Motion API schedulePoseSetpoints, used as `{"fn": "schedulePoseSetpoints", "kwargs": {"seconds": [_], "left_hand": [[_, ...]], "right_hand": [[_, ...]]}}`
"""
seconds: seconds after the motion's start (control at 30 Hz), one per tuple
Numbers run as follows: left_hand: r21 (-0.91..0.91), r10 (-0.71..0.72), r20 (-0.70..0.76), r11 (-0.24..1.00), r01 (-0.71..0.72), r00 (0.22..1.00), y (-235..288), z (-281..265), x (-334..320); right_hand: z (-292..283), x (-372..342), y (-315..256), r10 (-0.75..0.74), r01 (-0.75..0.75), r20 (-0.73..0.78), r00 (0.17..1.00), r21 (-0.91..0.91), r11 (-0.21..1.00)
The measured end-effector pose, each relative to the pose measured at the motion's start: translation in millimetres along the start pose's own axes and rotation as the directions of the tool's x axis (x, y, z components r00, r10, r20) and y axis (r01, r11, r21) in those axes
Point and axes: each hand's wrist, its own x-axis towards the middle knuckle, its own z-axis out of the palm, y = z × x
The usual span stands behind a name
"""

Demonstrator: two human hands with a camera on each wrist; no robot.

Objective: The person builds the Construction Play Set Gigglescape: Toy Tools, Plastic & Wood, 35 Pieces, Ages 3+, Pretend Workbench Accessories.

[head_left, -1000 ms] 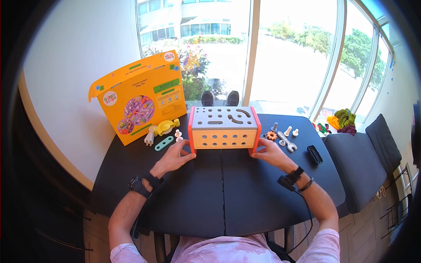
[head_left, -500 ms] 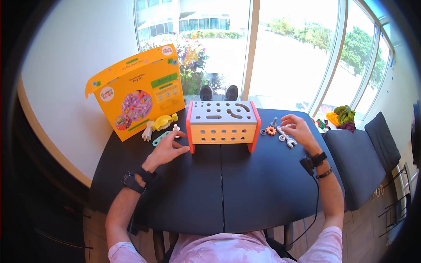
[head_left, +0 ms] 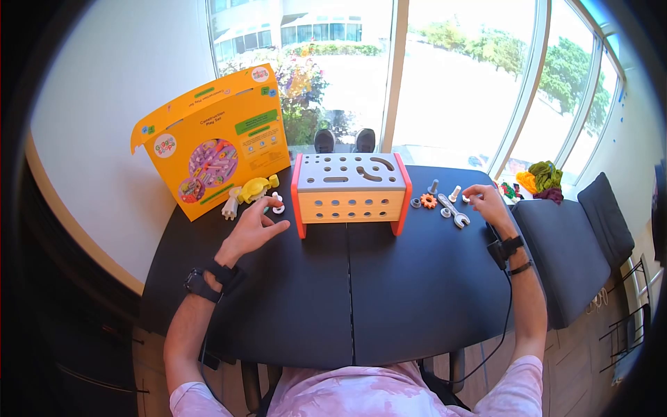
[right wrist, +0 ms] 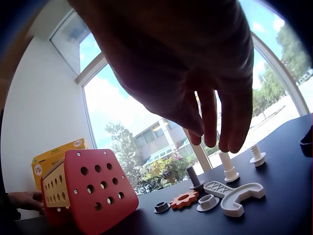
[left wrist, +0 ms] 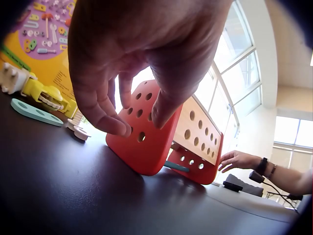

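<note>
A toy workbench with a grey holed top, wooden front and red end panels stands mid-table. My left hand hovers off its left end with loosely bent fingers, nothing between them. Beside those fingers are a white bolt and a teal holed strip, mostly hidden by the hand in the head view. On the other side, my right hand hangs fingers-down above a tall white bolt and a shorter white bolt. Its fingers hold nothing.
Near the right hand lie a grey toy wrench, an orange gear, a dark grey bolt and nuts. Behind the left hand are a yellow toy piece and a yellow box. A grey chair stands right.
Both hands have let go of the workbench's ends. The left hand has drawn back leftward; the right has moved right and up over the bolts. The workbench appears slightly higher in view.
</note>
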Motion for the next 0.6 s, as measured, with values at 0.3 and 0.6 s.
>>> {"fn": "schedulePoseSetpoints", "kwargs": {"seconds": [0.3,0.6], "left_hand": [[0.014,0.011,-0.028,1.000,-0.011,1.000,-1,-2,1],[0.027,0.004,-0.045,1.000,-0.003,0.999,-2,-4,-1]], "right_hand": [[11,-1,-4,-0.011,0.012,0.003,1.000,-0.035,0.999],[11,2,2,-0.007,0.004,-0.039,0.999,-0.092,0.996]]}}
